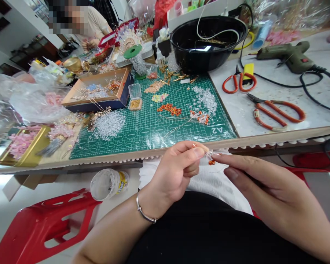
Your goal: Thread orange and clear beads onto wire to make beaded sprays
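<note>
The left hand (176,172) pinches a tiny bead cluster (210,159), largely hidden by fingertips. The right hand (264,190) touches it, its grip unclear. Two red-handled cutters (277,112) lie on the surface (236,110).

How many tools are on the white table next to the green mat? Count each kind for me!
Orange-handled scissors: 1
Orange-handled snips: 1
Green glue gun: 1
Yellow lighter: 1
Total: 4
</note>
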Demonstrator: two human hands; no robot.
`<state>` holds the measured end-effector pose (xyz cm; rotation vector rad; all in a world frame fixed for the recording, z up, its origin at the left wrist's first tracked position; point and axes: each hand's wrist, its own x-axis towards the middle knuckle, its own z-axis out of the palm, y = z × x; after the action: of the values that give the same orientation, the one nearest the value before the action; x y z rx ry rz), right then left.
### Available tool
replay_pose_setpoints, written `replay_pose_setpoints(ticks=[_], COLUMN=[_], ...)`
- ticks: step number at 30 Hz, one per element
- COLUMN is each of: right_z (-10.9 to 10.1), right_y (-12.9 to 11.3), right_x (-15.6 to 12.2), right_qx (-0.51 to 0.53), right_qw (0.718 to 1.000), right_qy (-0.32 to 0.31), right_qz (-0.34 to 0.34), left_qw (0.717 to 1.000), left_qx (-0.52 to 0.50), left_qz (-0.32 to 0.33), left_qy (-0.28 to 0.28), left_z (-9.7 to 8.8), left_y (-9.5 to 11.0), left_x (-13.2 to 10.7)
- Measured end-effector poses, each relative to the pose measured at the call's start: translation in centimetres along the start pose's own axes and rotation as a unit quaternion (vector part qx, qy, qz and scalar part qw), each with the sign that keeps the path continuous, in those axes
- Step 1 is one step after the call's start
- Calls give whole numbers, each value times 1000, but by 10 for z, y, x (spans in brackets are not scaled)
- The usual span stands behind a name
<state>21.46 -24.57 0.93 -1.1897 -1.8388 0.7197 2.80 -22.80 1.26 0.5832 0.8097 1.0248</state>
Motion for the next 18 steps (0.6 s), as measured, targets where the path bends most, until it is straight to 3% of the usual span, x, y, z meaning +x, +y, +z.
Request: replay_pose_setpoints(ticks=[3,9,14,18], right_z=[10,20,1,-25], right_y=[9,27,31,31], right_x=[-3,8,19,25], right_qx=[-36,-94,-163,-198], right_qw=[993,965,938,918], right_qy=[5,8,-33,-113], right_qz=[-115,-246,-304,-324], left_qw=[999,989,993,997], left_qx=[-49,-130,-93,-12], left_qz=[-5,-40,-47,-74], left_qy=[-16,-51,-48,-32], left_z=[1,1,-2,-6], left_y=[-1,-4,0,7], left_x=[0,-1,-4,-4])
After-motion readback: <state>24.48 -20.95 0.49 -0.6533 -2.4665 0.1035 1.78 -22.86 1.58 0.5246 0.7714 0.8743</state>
